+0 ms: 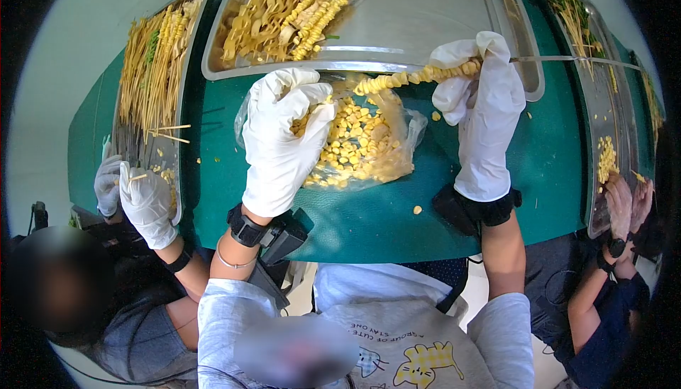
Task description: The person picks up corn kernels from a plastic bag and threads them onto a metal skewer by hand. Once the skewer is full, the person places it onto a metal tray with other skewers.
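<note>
The largest thing on my feed is the green counter; at its far side lies a metal tray, with filled skewers in its left part. Before this tray there is a clear plastic bag. My gloved left hand is at the bag's left side; its fingers are curled close together, but I cannot tell whether they pinch something. My gloved right hand, right of the bag, has its grip clamped on a skewer, of which the threaded part reaches left, over the far edge of the bag. The small yellow pieces are in the bag. In my judgement, I should hold the skewer firmly without crushing its pieces, take one piece at a time, and push it slowly through its middle, so it does not split.
</note>
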A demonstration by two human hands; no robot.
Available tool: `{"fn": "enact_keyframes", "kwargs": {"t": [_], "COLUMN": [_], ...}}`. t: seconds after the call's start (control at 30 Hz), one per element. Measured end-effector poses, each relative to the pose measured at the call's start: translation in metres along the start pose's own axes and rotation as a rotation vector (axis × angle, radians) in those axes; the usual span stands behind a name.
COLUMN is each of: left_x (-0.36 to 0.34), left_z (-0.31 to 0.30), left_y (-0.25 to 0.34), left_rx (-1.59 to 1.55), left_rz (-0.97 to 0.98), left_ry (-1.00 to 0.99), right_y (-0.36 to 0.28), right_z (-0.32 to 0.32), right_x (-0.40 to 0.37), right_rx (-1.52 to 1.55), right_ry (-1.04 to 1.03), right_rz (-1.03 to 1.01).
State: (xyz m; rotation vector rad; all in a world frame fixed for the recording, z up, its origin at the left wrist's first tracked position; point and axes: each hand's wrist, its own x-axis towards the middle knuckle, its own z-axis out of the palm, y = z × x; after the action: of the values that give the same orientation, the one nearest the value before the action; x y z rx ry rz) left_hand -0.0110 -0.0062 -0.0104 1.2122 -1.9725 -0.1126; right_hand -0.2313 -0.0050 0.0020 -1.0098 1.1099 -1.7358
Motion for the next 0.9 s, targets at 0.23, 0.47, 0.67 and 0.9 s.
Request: {"fn": "enact_keyframes", "kwargs": {"t": [0.23, 0.47, 0.67, 0.9], "left_x": [0.0, 0.0, 0.007, 0.003], "left_z": [0.0, 0.0, 0.004, 0.0], "left_y": [0.0, -0.001, 0.002, 0.001], "left_rx": [-0.03, -0.04, -0.177, -0.04], "left_rz": [-0.024, -0.016, -0.059, -0.021], "left_ry": [-0.021, -0.022, 0.088, 0.049], "right_y": [0.002, -0.001, -0.004, 0.007], "right_z": [0.001, 0.001, -0.002, -0.013], "right_x": [0.001, 0.001, 0.001, 0.008], "right_rx": [0.027, -0.027, -0.076, -0.236], "right_ry": [-0.014, -0.029, 0.084, 0.055], "right_rz": [-0.017, -0.027, -0.045, -0.071]}}
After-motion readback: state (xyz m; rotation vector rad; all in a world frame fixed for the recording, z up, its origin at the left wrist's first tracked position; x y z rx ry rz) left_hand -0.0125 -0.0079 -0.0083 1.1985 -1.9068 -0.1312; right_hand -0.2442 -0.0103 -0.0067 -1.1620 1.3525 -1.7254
